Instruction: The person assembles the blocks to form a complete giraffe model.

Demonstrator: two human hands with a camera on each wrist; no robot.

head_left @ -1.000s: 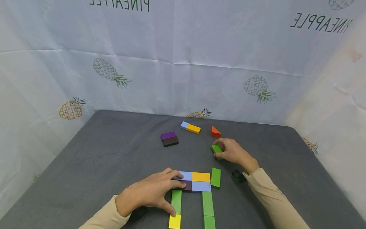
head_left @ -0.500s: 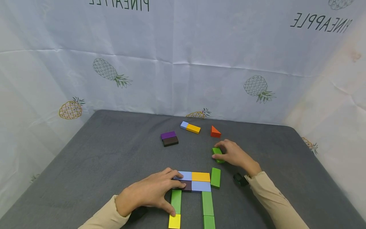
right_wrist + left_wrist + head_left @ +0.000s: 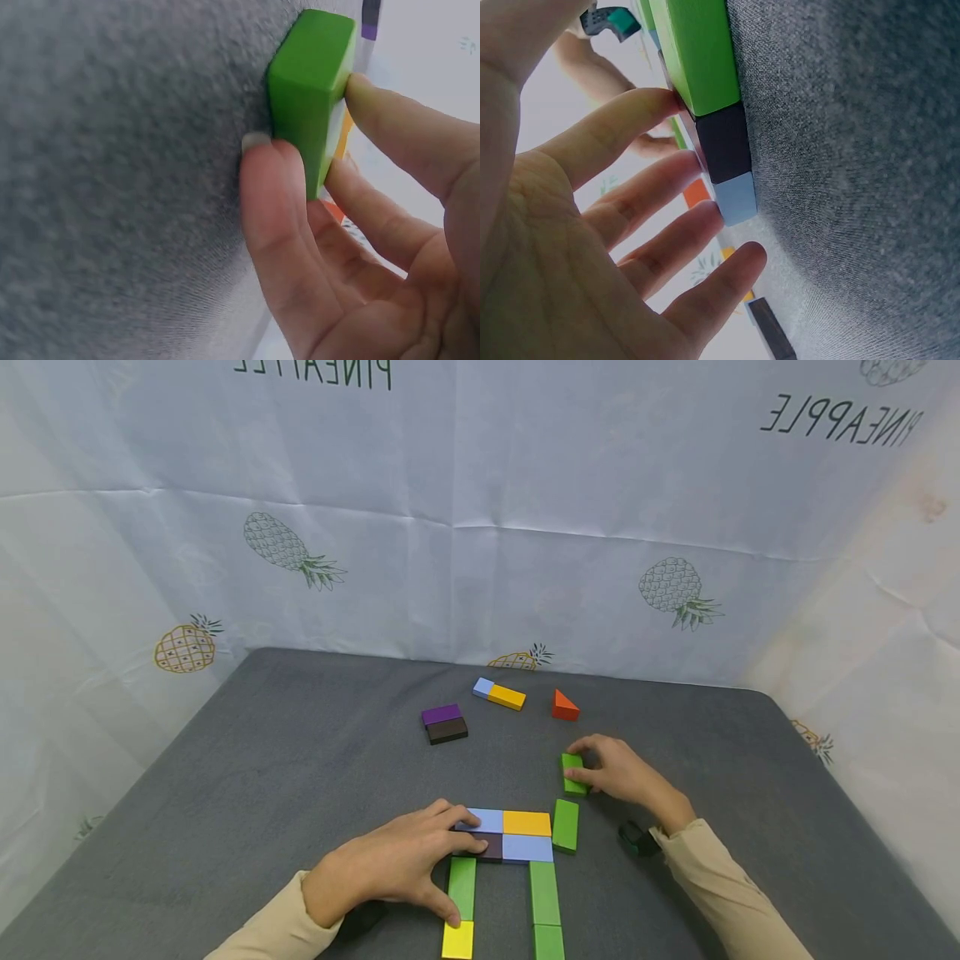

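My right hand (image 3: 618, 771) holds a green block (image 3: 573, 775) by its edges, just beyond a second green block (image 3: 566, 826). In the right wrist view, fingertips (image 3: 271, 169) sit against the sides of the held green block (image 3: 311, 82), close to the cloth. My left hand (image 3: 408, 864) rests with spread fingers on the laid-out blocks. Its fingertips touch a light blue block (image 3: 489, 820) and a dark block (image 3: 492, 848), and its thumb reaches the yellow block (image 3: 458, 941). The left wrist view shows the fingers (image 3: 660, 202) beside a green block (image 3: 701, 60).
An orange block (image 3: 527, 823) and a blue block (image 3: 527, 849) form the row's right part. Green blocks (image 3: 545, 893) run down from it. Farther back lie purple (image 3: 441, 715) and black (image 3: 447, 731) blocks, a yellow-orange block (image 3: 507, 697) and a red triangle (image 3: 565, 706). A pineapple-print cloth hangs behind.
My right hand has slid the green block toward me and turned it straighter, bringing it nearer the second green block. The left hand has stayed in place.
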